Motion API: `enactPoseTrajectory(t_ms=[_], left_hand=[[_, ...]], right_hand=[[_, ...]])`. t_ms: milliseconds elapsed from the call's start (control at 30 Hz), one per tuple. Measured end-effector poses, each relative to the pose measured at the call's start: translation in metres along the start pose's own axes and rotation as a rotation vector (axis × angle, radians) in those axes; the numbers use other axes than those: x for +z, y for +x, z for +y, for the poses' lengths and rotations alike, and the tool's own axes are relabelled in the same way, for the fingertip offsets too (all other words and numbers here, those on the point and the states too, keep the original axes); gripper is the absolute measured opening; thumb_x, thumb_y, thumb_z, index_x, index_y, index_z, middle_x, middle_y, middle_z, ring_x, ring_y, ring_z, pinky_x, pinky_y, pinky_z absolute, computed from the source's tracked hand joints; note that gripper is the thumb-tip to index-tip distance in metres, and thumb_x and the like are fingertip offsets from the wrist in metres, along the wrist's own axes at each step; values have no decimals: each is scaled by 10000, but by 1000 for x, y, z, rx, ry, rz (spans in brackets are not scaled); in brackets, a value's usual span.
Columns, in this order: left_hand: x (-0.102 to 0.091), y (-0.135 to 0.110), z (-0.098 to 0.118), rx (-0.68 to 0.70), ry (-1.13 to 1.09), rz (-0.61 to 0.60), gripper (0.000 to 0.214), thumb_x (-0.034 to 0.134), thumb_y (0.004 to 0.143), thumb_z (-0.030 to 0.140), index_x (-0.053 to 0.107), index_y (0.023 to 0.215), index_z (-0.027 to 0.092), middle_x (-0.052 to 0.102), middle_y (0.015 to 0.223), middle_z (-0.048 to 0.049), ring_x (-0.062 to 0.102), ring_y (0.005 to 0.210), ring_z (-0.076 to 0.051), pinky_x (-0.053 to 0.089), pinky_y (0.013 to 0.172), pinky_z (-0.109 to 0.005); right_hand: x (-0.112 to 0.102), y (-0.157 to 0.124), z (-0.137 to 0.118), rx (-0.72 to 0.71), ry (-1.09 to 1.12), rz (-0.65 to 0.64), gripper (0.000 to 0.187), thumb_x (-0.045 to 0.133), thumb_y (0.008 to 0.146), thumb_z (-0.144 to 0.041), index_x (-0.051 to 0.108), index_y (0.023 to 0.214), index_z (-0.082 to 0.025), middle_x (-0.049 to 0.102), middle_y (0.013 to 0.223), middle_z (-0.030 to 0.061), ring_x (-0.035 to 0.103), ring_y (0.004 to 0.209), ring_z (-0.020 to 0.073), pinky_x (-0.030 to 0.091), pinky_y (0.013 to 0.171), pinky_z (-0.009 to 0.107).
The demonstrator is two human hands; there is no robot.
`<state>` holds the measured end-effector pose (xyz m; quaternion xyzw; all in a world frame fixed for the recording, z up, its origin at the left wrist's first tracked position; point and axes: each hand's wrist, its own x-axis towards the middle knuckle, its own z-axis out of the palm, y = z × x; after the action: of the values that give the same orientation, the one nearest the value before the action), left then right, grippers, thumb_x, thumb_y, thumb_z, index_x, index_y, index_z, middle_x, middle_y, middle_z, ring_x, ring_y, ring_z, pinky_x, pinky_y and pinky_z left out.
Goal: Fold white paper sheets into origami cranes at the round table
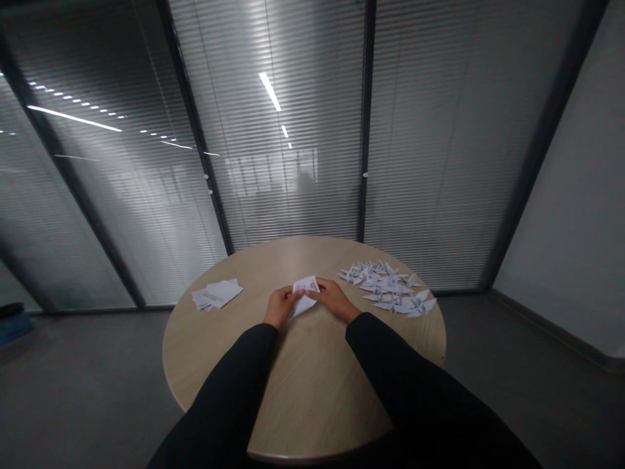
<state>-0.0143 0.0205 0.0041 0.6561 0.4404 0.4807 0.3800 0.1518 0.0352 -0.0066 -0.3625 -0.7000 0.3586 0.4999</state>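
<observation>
Glass partition [293,130], dark-framed, with slatted blinds behind the panes, spanning the far side of the room above a grey floor [83,391].

Round table [312,397], pale wood-grain top, seen from its near edge.

Paper cranes [385,286], white, a loose heap of many on the table's right far side, some overlapping, just beyond the right hand.

Loose paper sheets [216,294], white with dark print, a small untidy stack on the left far side, well apart from the cranes.

Folded white paper [305,294], a single pointed piece, held just above the tabletop between the hands, near the table's middle.

Risks: a slackened pinch could let the folded white paper spring open or drop; a wide sideways sweep of the right forearm could scatter the light cranes, which lie close by.

Pose: both arms, in black sleeves, reach forward from the near edge and converge. Left hand [282,307] and right hand [333,299] are together, fingertips [316,291] pinching the paper from opposite sides.
</observation>
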Motion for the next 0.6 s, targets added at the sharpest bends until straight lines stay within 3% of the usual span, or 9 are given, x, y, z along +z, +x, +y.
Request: enactPoseTrajectory(t_ms=[167,267,600], left_hand=[[-1,2,0,-14,-129,103,413,723,539,477,645,707,108,571,558,-9,465,493,-95,325,473,-203],[-1,4,-1,-25,-182,116,430,740,517,474,654,698,93,565,536,-18,460,475,-94,324,466,-207],[-1,1,2,95,-79,154,417,587,670,545,593,606,132,435,487,34,374,480,-83,273,476,-210]], right_hand=[[0,-1,-7,16,42,-24,296,647,669,-338,659,879,-130,675,822,44,615,775,202,479,697,300],[-1,-2,-14,20,79,-23,312,653,658,-345,659,879,-125,676,823,47,616,768,203,476,699,305],[-1,-3,-25,19,165,-62,338,679,628,-354,671,871,-120,677,814,52,618,764,202,461,729,314]])
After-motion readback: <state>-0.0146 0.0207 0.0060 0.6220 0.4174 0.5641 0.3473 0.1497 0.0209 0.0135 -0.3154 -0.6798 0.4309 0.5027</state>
